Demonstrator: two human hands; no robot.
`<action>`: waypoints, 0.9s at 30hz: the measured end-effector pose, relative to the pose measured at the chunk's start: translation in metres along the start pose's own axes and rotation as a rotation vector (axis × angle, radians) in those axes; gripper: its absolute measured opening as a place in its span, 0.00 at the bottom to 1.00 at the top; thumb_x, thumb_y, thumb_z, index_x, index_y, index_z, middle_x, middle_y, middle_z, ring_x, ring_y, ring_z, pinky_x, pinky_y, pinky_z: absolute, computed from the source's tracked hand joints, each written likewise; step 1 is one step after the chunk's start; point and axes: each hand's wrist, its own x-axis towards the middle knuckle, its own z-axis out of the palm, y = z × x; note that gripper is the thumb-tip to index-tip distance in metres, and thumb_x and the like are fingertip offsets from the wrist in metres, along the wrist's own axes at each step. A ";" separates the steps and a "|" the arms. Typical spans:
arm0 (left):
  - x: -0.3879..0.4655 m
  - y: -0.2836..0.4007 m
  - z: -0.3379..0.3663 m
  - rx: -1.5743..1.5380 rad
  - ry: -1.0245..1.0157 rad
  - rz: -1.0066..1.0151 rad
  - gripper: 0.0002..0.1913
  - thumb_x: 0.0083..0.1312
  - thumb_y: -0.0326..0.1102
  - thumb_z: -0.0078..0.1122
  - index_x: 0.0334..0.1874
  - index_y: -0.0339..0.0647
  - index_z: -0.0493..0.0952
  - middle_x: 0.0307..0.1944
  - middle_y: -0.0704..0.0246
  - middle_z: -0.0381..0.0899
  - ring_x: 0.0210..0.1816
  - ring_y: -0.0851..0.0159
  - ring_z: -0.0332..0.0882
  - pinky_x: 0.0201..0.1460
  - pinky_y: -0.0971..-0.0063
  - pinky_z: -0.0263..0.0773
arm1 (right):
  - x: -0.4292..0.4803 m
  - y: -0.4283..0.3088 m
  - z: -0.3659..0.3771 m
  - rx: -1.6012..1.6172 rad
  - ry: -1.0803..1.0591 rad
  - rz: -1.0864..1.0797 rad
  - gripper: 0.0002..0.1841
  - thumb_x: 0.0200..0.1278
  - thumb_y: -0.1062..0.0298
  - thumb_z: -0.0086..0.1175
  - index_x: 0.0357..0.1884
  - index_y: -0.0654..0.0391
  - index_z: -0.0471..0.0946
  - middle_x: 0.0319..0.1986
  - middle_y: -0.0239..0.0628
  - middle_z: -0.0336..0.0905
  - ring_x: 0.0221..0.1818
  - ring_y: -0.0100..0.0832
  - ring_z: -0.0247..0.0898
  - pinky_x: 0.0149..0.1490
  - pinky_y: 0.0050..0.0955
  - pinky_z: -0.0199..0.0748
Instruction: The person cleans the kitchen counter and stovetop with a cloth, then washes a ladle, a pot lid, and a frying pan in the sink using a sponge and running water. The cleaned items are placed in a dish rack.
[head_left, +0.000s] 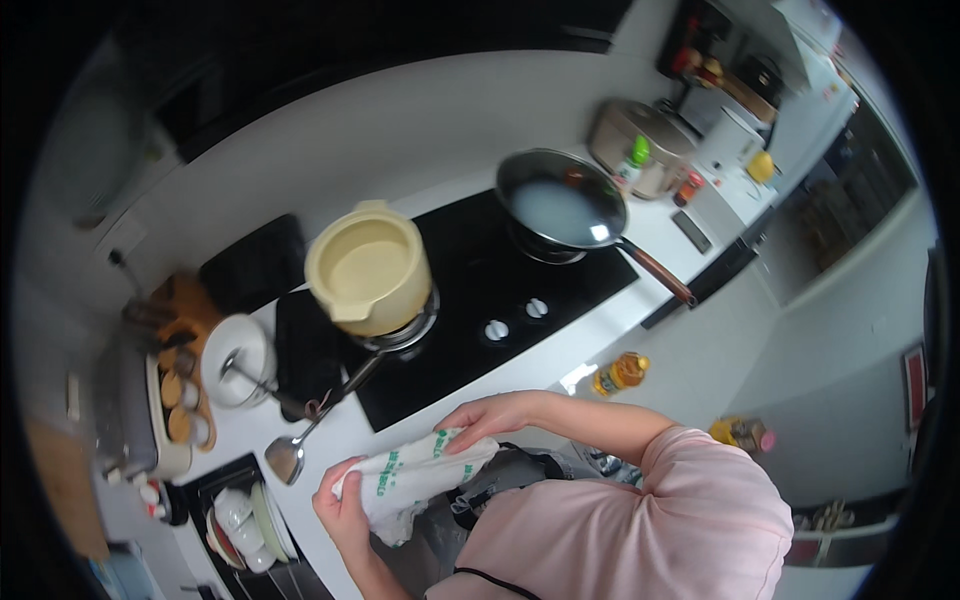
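Observation:
In front of my body, both hands hold a white, crumpled sheet-like bundle (409, 480) with green printing; whether it is cloth or a plastic bag I cannot tell. My left hand (345, 496) grips its left end, thumb on top. At the other end my right hand (486, 424) pinches it from above. Just left of the bundle, a metal spatula (285, 459) lies on the white counter. Beyond it, a cream-coloured pot (369, 270) sits on the left burner of a black gas hob (465, 262), without a lid.
A wok (561, 199) occupies the right burner, its brown handle jutting past the counter edge. A ladle (259, 382) rests in a white bowl (217, 382). Dishes fill a drawer (251, 525) at lower left. An oil bottle (621, 373) stands on the floor. A phone (691, 231) lies far right.

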 end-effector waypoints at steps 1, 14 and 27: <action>0.011 0.004 0.017 -0.023 -0.067 -0.007 0.07 0.60 0.24 0.53 0.38 0.29 0.78 0.33 0.65 0.81 0.37 0.71 0.75 0.46 0.79 0.68 | -0.020 0.001 -0.004 0.044 0.100 -0.045 0.20 0.65 0.68 0.51 0.57 0.64 0.68 0.51 0.34 0.72 0.51 0.21 0.67 0.55 0.21 0.65; 0.053 -0.035 0.190 -0.074 -0.935 -0.267 0.12 0.62 0.23 0.54 0.48 0.33 0.73 0.28 0.72 0.75 0.30 0.75 0.75 0.37 0.82 0.72 | -0.204 0.143 0.037 0.930 0.848 -0.838 0.23 0.62 0.68 0.50 0.59 0.62 0.64 0.51 0.43 0.72 0.51 0.35 0.72 0.57 0.33 0.70; 0.043 -0.038 0.401 -0.095 -1.090 -0.628 0.13 0.69 0.34 0.46 0.52 0.35 0.71 0.32 0.65 0.78 0.27 0.68 0.78 0.33 0.79 0.74 | -0.485 0.133 -0.131 0.704 1.358 -1.208 0.20 0.67 0.57 0.42 0.53 0.59 0.71 0.46 0.38 0.76 0.48 0.34 0.73 0.55 0.36 0.70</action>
